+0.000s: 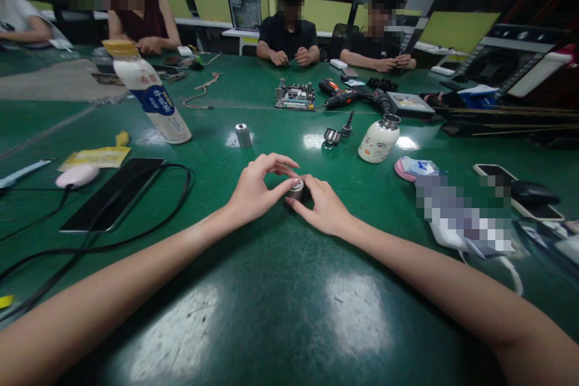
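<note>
A small silver metal cylinder stands on the green table between my two hands. My right hand has its thumb and forefinger closed around its right side and front. At the top edge of the cylinder, the thumb of my left hand seems to touch. The other left fingers arch above it, apart from the thumb, with a gap between. Farther back, to the left, a similar metal cylinder with a dark top end stands upright.
A leaning milk-coloured bottle, a tablet and black cables lie left. Ahead are a circuit board, power drills and a steel lid. A white flask and phone stand or lie right. Several people sit opposite.
</note>
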The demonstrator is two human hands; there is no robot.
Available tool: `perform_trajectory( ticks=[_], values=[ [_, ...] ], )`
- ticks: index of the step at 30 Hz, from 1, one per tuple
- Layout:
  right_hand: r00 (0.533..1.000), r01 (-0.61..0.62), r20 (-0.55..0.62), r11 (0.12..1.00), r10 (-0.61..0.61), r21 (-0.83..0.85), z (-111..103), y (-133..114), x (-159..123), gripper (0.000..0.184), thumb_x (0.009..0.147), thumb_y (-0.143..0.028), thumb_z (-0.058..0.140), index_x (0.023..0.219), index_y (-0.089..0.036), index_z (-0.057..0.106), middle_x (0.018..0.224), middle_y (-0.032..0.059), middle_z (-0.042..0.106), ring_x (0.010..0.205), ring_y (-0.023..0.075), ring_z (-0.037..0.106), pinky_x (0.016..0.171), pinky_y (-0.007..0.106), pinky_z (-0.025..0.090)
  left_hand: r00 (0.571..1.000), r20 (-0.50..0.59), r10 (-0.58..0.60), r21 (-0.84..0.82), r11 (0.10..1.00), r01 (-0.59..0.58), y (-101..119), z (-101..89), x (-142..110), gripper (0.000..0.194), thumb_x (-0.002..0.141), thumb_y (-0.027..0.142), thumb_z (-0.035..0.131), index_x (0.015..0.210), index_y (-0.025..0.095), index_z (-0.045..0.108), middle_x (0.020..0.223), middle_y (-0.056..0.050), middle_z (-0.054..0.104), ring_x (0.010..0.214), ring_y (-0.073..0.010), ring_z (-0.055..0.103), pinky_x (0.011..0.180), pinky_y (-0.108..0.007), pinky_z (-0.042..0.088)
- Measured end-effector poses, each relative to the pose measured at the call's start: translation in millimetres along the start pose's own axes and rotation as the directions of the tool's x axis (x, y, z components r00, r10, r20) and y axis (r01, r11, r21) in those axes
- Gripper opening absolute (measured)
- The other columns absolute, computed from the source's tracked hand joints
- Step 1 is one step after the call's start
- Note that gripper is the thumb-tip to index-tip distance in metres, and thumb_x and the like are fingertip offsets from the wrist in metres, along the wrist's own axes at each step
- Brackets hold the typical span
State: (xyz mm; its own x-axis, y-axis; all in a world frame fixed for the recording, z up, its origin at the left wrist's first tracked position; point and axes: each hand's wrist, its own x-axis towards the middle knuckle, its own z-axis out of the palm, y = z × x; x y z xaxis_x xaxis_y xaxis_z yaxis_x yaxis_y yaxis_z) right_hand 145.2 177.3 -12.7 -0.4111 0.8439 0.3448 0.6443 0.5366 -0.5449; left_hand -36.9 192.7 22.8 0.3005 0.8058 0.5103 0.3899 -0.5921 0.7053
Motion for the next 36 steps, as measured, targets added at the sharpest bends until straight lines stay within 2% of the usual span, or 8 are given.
perform_trajectory(
  ticks=[4, 9, 16, 21, 24, 26, 32, 36],
  values=[
    [1.0, 0.003, 0.002, 1.0, -0.003, -0.001, 0, 0, 0, 0.025, 0.092, -0.037, 0.06, 0.109, -0.019, 0.052, 0.102, 0.0086, 0.066, 0.096, 0.0253, 0.062, 0.087, 0.04, 0.045, 1.0, -0.02, -0.002, 0.046, 0.999, 0.003, 5, -2.1, 0, 0.027, 0.084, 0.032, 0.07, 0.109, 0.021, 0.065, 0.104, -0.007, 0.073, 0.094, -0.0225, 0.072, 0.09, -0.039, 0.053],
    [1.0, 0.006, 0.004, 1.0, -0.006, 0.004, 0, 0, 0, 0.024, 0.093, -0.035, 0.06, 0.108, -0.019, 0.052, 0.101, 0.0079, 0.066, 0.095, 0.0246, 0.062, 0.086, 0.039, 0.045, 1.0, 0.012, -0.005, 0.16, 0.987, 0.003, 8, -4.4, 1, 0.034, 0.081, 0.033, 0.075, 0.112, 0.024, 0.064, 0.103, -0.005, 0.075, 0.099, -0.0254, 0.071, 0.1, -0.045, 0.046],
    [1.0, -0.002, 0.009, 1.0, 0.002, 0.002, -1, -2, 0, 0.025, 0.092, -0.034, 0.06, 0.111, -0.02, 0.052, 0.104, 0.008, 0.067, 0.096, 0.0247, 0.062, 0.087, 0.039, 0.045, 0.999, -0.042, -0.029, 0.118, 0.992, 0.034, 10, 0.6, -1, 0.037, 0.081, 0.033, 0.074, 0.114, 0.024, 0.061, 0.114, -0.006, 0.071, 0.097, -0.0233, 0.072, 0.098, -0.04, 0.049],
    [1.0, -0.003, 0.002, 1.0, 0.003, -0.003, -1, -1, 0, 0.027, 0.092, -0.036, 0.061, 0.112, -0.02, 0.052, 0.104, 0.0079, 0.067, 0.096, 0.0252, 0.062, 0.087, 0.04, 0.045, 0.99, -0.135, -0.041, 0.06, 0.997, 0.049, 10, 1.4, 0, 0.041, 0.082, 0.034, 0.072, 0.118, 0.022, 0.055, 0.101, -0.005, 0.073, 0.09, -0.0227, 0.074, 0.094, -0.04, 0.053],
    [1.0, -0.005, 0.002, 1.0, 0.005, -0.006, -1, -1, 0, 0.028, 0.092, -0.036, 0.061, 0.113, -0.02, 0.052, 0.104, 0.0079, 0.067, 0.096, 0.025, 0.062, 0.088, 0.04, 0.045, 0.969, -0.233, -0.082, 0.067, 0.993, 0.101, -1, -2.8, 3, 0.044, 0.083, 0.035, 0.071, 0.12, 0.022, 0.052, 0.093, -0.003, 0.074, 0.091, -0.0234, 0.074, 0.095, -0.041, 0.053],
    [1.0, -0.009, 0.004, 1.0, 0.009, -0.004, -1, -1, 0, 0.028, 0.092, -0.036, 0.061, 0.113, -0.02, 0.053, 0.104, 0.0077, 0.067, 0.097, 0.0248, 0.062, 0.088, 0.039, 0.044, 0.961, -0.259, -0.097, 0.09, 0.988, 0.124, -14, -6.7, 5, 0.042, 0.082, 0.034, 0.072, 0.117, 0.022, 0.052, 0.091, -0.003, 0.075, 0.092, -0.0238, 0.074, 0.095, -0.041, 0.052],
    [1.0, -0.01, 0.004, 1.0, 0.01, 0.001, -1, -1, 0, 0.028, 0.092, -0.037, 0.062, 0.112, -0.02, 0.053, 0.104, 0.0078, 0.067, 0.095, 0.0243, 0.061, 0.088, 0.039, 0.044, 0.982, -0.078, -0.171, 0.189, 0.965, 0.183, -52, -13.9, 2, 0.04, 0.079, 0.034, 0.074, 0.112, 0.023, 0.055, 0.085, -0.004, 0.078, 0.094, -0.026, 0.073, 0.097, -0.045, 0.047],
    [1.0, -0.006, 0.01, 1.0, 0.006, -0.004, -1, -1, 0, 0.028, 0.092, -0.038, 0.061, 0.112, -0.02, 0.053, 0.104, 0.0078, 0.067, 0.095, 0.0241, 0.061, 0.087, 0.038, 0.044, 0.981, -0.084, -0.173, 0.263, 0.946, 0.19, -54, -13.7, 0, 0.046, 0.078, 0.04, 0.075, 0.116, 0.024, 0.054, 0.094, -0.005, 0.079, 0.106, -0.0284, 0.068, 0.099, -0.048, 0.042]
  ],
)
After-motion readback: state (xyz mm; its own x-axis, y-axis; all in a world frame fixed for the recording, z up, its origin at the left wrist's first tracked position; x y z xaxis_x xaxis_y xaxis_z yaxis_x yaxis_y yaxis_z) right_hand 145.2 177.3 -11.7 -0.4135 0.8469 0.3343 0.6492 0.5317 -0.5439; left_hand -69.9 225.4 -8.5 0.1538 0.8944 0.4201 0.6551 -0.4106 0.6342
